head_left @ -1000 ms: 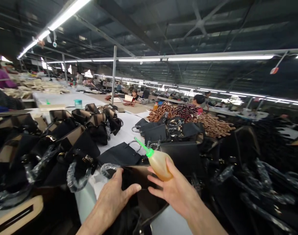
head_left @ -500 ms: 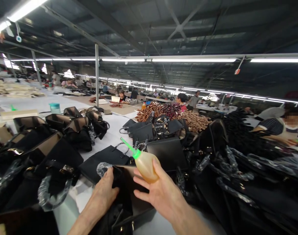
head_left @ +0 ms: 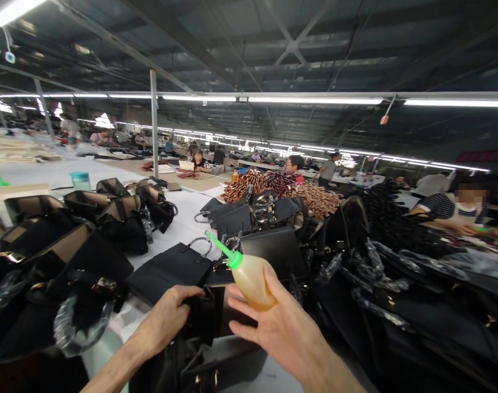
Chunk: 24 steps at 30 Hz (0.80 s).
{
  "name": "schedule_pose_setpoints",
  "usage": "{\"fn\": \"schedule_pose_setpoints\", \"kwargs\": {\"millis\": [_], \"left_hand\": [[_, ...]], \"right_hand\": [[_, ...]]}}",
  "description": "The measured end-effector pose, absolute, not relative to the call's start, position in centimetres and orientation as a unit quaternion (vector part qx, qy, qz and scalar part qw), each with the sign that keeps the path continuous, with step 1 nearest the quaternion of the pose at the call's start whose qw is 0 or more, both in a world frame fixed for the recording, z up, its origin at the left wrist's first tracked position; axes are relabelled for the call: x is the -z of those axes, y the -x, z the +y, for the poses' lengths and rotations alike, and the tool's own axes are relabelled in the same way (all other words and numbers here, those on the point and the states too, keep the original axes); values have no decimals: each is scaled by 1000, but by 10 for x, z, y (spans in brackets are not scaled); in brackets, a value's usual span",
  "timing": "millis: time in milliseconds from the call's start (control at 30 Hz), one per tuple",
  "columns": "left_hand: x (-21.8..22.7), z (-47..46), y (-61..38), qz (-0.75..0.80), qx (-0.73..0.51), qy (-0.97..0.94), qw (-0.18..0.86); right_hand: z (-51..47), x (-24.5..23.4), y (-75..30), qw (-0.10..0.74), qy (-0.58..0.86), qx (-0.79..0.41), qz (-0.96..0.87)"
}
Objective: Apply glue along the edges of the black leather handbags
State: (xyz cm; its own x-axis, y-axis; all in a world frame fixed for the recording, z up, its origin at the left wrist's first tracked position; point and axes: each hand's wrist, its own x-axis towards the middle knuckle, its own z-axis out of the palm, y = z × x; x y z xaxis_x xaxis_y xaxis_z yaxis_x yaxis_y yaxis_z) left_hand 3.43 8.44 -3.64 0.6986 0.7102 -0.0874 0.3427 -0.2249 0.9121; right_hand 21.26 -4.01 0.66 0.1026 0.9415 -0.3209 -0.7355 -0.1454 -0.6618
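Note:
In my right hand (head_left: 279, 316) is a squeeze bottle (head_left: 252, 281) with yellowish liquid and a long green nozzle that points up and to the left. The thumb lies along its side and the other fingers are partly spread beneath it. My left hand (head_left: 171, 316) pinches the upper edge of an open black handbag (head_left: 228, 357) in front of me. The bag's brown lining shows between my hands; its lower part runs out of view. Just beyond lies a flat black handbag (head_left: 171, 270) with a plastic-wrapped handle.
Black handbags (head_left: 97, 256) crowd the left side, and more bags (head_left: 388, 322) with wrapped handles pile up on the right. Bundles of brown strips (head_left: 318, 199) lie farther back. A jar with a teal lid (head_left: 80, 180) stands at left. A co-worker (head_left: 457, 207) sits at right.
My left hand has shifted along the bag's edge, its fingers now reaching farther over it. The bottle stays in my right hand, slightly farther right. The whole view has turned slightly.

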Motion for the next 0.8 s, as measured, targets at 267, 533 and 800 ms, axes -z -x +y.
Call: {"fn": "schedule_pose_setpoints", "kwargs": {"millis": [267,533,800], "left_hand": [[25,88,-21,335,-153,-703,608],[51,89,-26,350,-237,-684,594],[70,80,-27,390,-352,-586,617]], "right_hand": [[-52,-12,-214,641,384,-658,-99],[-46,-15,-212,649,415,-634,-59],[-40,-10,-225,656,457,-599,-42]]}}
